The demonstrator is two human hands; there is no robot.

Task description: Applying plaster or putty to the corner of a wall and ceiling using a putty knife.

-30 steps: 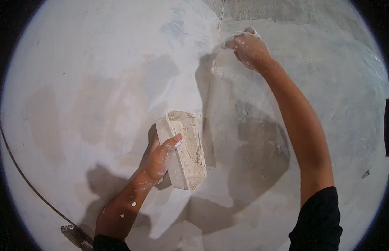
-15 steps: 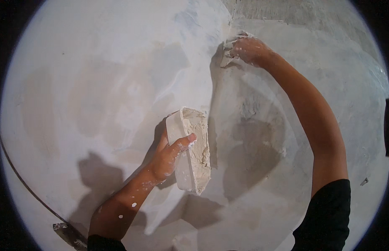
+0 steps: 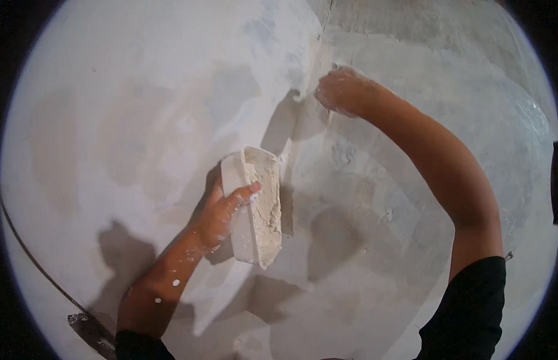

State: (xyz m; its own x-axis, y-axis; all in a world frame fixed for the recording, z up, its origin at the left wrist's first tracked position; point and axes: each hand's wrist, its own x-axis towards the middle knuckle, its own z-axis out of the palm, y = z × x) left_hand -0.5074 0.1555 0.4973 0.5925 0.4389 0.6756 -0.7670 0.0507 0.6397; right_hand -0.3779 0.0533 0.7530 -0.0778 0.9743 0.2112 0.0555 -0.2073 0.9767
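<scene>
My left hand (image 3: 220,216), spotted with white compound, grips a pale, long mud pan (image 3: 242,231) with the thumb over its near rim. Creamy joint compound (image 3: 268,198) fills much of the pan and coats its edge. Further up, my right hand (image 3: 346,91) is curled closed at the inside corner (image 3: 300,117) where two wall surfaces meet. Pale compound smears its knuckles. The back of that hand hides its fingers and whatever they hold.
Patchy, skim-coated wall (image 3: 153,120) spreads out on the left. Bare grey concrete (image 3: 423,27) shows at the upper right. A thin dark line (image 3: 33,261) curves down to a smeared dark object (image 3: 90,333). Small hardware (image 3: 509,255) juts out near my right sleeve.
My right hand has moved slightly down and left and turned, so the pale, smeared thing at its fingers is hidden. The pan and left hand sit slightly further left and higher in view.
</scene>
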